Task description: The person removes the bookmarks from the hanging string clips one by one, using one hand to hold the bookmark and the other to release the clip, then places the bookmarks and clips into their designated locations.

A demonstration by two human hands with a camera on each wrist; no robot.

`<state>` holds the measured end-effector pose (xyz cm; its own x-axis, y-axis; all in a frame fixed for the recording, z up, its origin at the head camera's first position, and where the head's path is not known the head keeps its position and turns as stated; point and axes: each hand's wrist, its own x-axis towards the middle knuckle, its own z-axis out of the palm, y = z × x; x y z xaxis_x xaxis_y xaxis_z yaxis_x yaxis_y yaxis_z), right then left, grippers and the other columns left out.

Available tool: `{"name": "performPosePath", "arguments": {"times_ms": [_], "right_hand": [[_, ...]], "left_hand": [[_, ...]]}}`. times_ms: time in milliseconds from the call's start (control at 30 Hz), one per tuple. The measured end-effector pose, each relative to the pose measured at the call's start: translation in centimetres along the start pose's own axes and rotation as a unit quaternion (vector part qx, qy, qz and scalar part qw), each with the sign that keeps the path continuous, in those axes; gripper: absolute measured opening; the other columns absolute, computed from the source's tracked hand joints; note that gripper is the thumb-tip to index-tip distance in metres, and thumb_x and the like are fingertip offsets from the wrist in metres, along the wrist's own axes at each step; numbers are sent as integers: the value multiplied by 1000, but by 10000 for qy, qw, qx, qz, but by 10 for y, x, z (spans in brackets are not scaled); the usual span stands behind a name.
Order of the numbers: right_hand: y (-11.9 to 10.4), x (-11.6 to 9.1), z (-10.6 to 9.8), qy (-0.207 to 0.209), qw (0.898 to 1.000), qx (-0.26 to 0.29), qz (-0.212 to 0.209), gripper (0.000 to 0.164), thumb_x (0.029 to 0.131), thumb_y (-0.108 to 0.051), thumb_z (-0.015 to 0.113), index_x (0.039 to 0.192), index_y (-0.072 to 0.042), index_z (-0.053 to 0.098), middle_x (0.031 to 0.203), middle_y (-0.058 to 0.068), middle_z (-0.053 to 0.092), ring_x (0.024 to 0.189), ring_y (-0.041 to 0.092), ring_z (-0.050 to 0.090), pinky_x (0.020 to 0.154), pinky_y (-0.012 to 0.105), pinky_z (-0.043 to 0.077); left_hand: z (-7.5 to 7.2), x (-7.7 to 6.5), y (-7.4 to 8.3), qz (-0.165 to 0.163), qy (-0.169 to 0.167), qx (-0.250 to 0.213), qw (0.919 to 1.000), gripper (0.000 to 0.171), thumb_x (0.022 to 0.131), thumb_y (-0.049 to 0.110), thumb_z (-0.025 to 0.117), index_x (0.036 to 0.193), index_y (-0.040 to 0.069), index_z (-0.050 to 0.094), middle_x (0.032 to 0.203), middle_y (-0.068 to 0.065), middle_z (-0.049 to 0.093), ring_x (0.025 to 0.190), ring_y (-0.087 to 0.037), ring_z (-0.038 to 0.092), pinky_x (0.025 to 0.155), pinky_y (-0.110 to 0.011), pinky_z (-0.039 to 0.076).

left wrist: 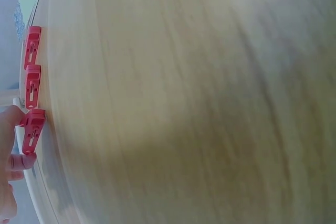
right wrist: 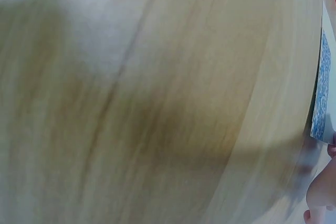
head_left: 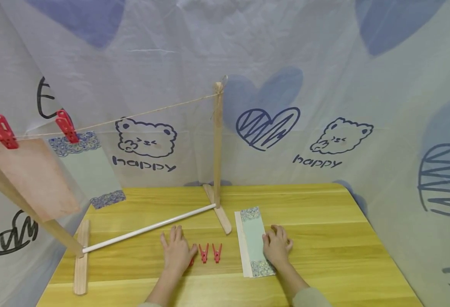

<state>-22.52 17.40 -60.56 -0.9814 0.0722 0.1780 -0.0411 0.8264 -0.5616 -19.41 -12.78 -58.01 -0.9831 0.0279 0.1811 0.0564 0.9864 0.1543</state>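
My left hand (head_left: 176,251) is low over the table. Its thumb and a finger pinch a red clothespin (left wrist: 33,131) at both ends, mostly hidden by the hand in the head view. Two more red clothespins (head_left: 204,254) lie in a row to its right. My right hand (head_left: 277,246) has bent fingers at the right edge of a pale green paper sheet (head_left: 254,238) with blue patterned ends, and grips that edge. A cream sheet (head_left: 242,247) shows from under its left side. In the right wrist view, fingertips meet a corner of the patterned paper (right wrist: 323,93).
A wooden post (head_left: 218,149) on a flat foot holds a string (head_left: 152,111). Two red clothespins (head_left: 67,127) fasten a pinkish sheet (head_left: 36,179) and a patterned green sheet (head_left: 88,166) to it. A white rod (head_left: 148,230) joins the posts low over the wooden table (head_left: 332,238).
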Motion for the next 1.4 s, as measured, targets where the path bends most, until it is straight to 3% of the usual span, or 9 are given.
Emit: {"name": "performPosePath", "arguments": {"times_ms": [233, 600, 767, 1033, 1200, 1400], "right_hand": [[-1, 0, 1, -12, 10000, -26, 33, 18, 91, -17, 52, 86, -4, 62, 129, 19, 42, 128, 37, 21, 92, 63, 9], [-2, -2, 1, -108, 9994, -249, 201, 21, 92, -21, 50, 91, -4, 63, 130, 18, 41, 128, 37, 20, 93, 64, 9], [-2, -2, 2, -76, 9987, -470, 201, 22, 91, -22, 51, 91, -5, 63, 130, 18, 41, 128, 37, 20, 94, 64, 9], [-2, 0, 2, -89, 9931, -1173, 25, 26, 91, -27, 50, 95, -7, 64, 133, 16, 39, 131, 36, 20, 97, 64, 10], [-1, 1, 1, -154, 9852, -1696, -195, 29, 91, -30, 48, 101, -7, 63, 135, 17, 38, 132, 36, 20, 98, 64, 12], [-4, 0, -1, -317, 9741, -2198, -436, 33, 93, -31, 44, 109, -7, 60, 137, 17, 36, 133, 35, 20, 99, 62, 15]], "left_hand": [[4, -1, -1, 10, 118, 2, 9999, 47, 82, 44, 60, 73, -2, 61, 132, -21, 43, 128, -37, 30, 101, -62, 16], [3, -2, 1, -37, 109, -98, 9999, 45, 82, 43, 60, 59, 5, 53, 132, -21, 42, 127, -37, 30, 100, -62, 16], [5, -2, 0, -22, 126, -101, 9999, 45, 82, 43, 61, 62, 3, 55, 131, -21, 43, 126, -37, 30, 100, -62, 17], [8, -2, 0, -23, 157, -98, 9998, 45, 81, 43, 61, 70, -1, 60, 130, -20, 43, 125, -36, 31, 100, -62, 17], [11, -2, 0, -40, 247, -104, 9996, 46, 81, 43, 62, 71, -1, 60, 129, -20, 43, 125, -36, 31, 100, -62, 17], [16, -3, -1, -1, 420, -43, 9991, 51, 81, 43, 62, 83, -8, 64, 127, -19, 43, 124, -34, 30, 99, -60, 18]]}}
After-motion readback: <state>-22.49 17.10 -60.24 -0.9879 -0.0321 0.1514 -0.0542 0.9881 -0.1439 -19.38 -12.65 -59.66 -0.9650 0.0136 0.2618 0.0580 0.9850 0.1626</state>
